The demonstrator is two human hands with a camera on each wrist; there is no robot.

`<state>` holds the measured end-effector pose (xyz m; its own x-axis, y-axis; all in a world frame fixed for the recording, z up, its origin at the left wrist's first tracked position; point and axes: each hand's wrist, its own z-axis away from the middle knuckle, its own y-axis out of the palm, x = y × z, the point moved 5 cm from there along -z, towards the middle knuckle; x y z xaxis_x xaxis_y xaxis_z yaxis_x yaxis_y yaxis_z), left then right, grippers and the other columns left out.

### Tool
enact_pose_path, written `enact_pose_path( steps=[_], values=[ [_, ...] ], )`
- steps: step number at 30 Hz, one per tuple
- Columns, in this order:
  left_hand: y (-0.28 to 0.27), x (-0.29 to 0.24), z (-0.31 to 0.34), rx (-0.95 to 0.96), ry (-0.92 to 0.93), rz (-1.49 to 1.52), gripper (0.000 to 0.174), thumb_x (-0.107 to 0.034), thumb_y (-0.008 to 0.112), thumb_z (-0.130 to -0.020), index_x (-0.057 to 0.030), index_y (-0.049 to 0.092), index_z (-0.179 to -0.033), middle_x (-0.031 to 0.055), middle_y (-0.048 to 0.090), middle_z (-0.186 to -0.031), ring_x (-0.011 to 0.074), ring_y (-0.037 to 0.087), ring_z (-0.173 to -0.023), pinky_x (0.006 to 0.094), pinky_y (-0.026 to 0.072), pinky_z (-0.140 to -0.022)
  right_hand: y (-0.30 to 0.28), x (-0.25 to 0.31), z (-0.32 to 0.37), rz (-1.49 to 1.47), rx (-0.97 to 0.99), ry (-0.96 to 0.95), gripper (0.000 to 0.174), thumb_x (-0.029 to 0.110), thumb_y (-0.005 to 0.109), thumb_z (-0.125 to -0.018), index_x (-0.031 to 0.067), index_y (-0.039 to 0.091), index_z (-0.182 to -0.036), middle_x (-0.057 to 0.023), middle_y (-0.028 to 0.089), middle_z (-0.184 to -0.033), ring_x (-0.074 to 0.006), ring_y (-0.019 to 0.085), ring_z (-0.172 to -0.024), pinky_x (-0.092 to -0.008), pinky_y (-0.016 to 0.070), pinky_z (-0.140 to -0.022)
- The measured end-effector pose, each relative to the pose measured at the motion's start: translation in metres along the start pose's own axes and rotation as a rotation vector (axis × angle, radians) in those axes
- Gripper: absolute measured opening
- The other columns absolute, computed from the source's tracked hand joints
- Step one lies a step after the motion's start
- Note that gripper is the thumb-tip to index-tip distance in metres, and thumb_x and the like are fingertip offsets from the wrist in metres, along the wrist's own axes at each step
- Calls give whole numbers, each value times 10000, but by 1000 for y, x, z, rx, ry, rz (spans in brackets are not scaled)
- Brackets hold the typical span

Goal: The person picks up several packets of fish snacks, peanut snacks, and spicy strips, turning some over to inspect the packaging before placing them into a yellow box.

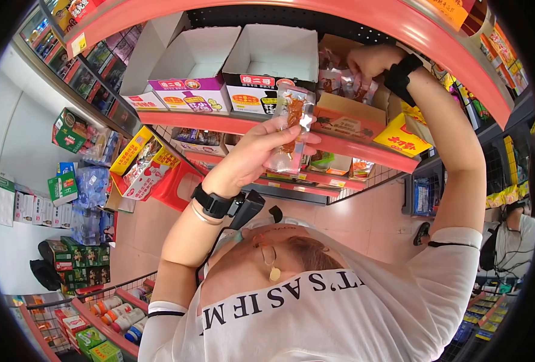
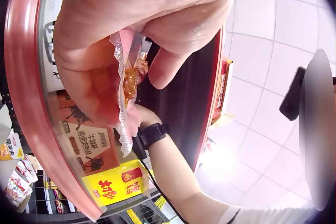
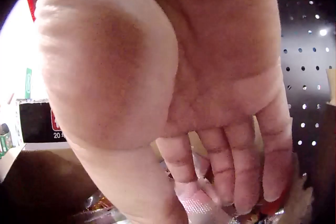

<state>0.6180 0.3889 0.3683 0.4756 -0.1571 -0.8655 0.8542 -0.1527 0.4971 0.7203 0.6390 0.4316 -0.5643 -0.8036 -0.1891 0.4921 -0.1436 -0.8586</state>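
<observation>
The left hand grips a clear packet with reddish-brown food inside, held up before the shelf edge. In the left wrist view the packet sits between the thumb and curled fingers of the left hand. Inside a brown box on the shelf, the right hand reaches down among similar packets. From the right wrist, the right hand shows its fingers spread and fairly straight, their tips at a pinkish packet; whether they press on it is unclear.
Left of the brown box stand two open white-walled boxes, one black-fronted and one purple-fronted. A yellow packet lies at the shelf's right. Red shelf edges run above and below. A red stool stands on the floor.
</observation>
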Motion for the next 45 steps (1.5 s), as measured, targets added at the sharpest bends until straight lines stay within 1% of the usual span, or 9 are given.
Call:
enact_pose_path(
  steps=[7,9,15,19,22,25,27,38,45],
  values=[
    [-5,0,-1,-12,16,-10,443,-243,499,-909,-21,404,-1280,133,577,-1095,181,589,-959,284,497,-782,1,0,-5,-254,-57,-193,394,166,802,-549,33,577,-845,-68,604,-713,-198,571,-681,-328,437,-561],
    [-6,1,-2,-10,19,-5,439,-241,498,-909,-20,408,-1277,134,577,-1096,182,587,-965,283,497,-781,-3,10,-1,-208,-134,-237,347,54,749,-593,6,536,-864,-56,576,-704,-151,555,-589,-275,423,-489],
    [-6,4,-7,-9,9,-5,433,-241,499,-909,-18,417,-1270,131,578,-1094,182,579,-979,277,492,-784,-1,22,14,-557,-59,-129,360,5,705,-638,-6,535,-954,-48,553,-703,-123,526,-519,-257,412,-469],
    [-5,7,-9,11,11,4,433,-242,498,-910,-17,416,-1271,128,579,-1090,182,576,-980,274,490,-778,2,25,3,-486,-2,-172,405,-5,689,-646,-9,535,-1020,-48,545,-715,-131,515,-487,-255,417,-469],
    [-4,7,-9,9,14,5,432,-243,500,-909,-17,419,-1269,128,580,-1088,184,575,-983,273,488,-777,-4,23,5,-451,-41,-143,424,-14,664,-665,-10,533,-1068,-47,549,-763,-126,549,-587,-237,431,-494],
    [-6,7,-7,-3,15,-8,428,-242,499,-910,-17,423,-1266,129,581,-1087,186,575,-984,273,485,-784,-19,9,15,-337,-201,-190,452,-14,656,-670,-13,515,-1100,-53,546,-828,-135,570,-752,-241,471,-576],
    [-7,6,-6,-3,18,1,426,-241,497,-910,-17,424,-1265,128,581,-1088,184,575,-982,274,484,-787,-39,-6,42,-584,-506,-45,447,32,657,-707,-3,499,-1124,-69,557,-897,-152,558,-889,-270,497,-673],
    [-1,9,-10,25,13,7,440,-271,470,-922,-18,414,-1277,125,582,-1092,176,580,-962,269,485,-784,-32,-19,69,-1328,-393,-447,424,67,653,-735,6,498,-1125,-67,565,-924,-155,564,-899,-280,502,-695],
    [0,12,-13,14,-24,60,659,-549,307,-901,-36,374,-1309,145,535,-1167,213,552,-1019,327,480,-811,-34,-18,83,-1838,-266,-760,409,91,649,-755,13,496,-1126,-65,571,-943,-157,568,-905,-287,506,-711]
  ],
)
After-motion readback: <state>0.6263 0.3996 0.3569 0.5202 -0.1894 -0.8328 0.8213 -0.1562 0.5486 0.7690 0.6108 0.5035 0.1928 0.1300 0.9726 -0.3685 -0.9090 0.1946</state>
